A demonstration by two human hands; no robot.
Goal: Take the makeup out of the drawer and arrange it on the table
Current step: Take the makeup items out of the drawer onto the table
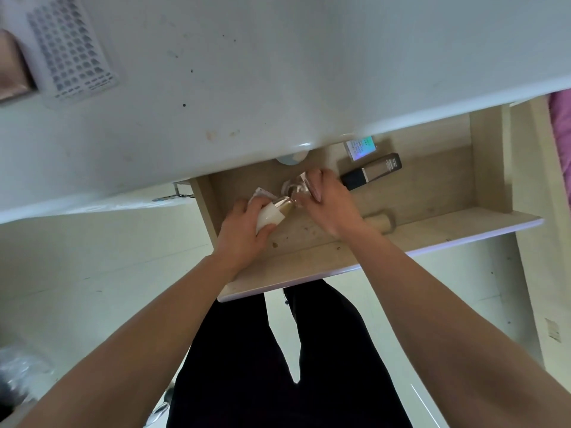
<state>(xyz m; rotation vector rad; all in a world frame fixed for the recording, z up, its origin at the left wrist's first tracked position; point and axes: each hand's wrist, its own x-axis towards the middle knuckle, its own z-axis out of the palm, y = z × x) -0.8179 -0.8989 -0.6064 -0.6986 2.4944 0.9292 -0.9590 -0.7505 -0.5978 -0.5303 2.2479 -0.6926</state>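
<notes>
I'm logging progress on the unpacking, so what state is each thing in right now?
Drawer: pulled open.
White bottle: gripped by the left hand, inside the drawer.
Clear glass item: under the right hand, grip unclear.
Dark tube: lying flat in the drawer, untouched.
Small shiny box: in the drawer, partly under the table edge.
Beige tube: lying flat, untouched.

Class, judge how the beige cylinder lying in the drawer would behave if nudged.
The beige cylinder lies on its side, so it would probably roll. It looks rigid rather than floppy. Resting beside the drawer front wall, it likely couldn't roll far that way.
</notes>
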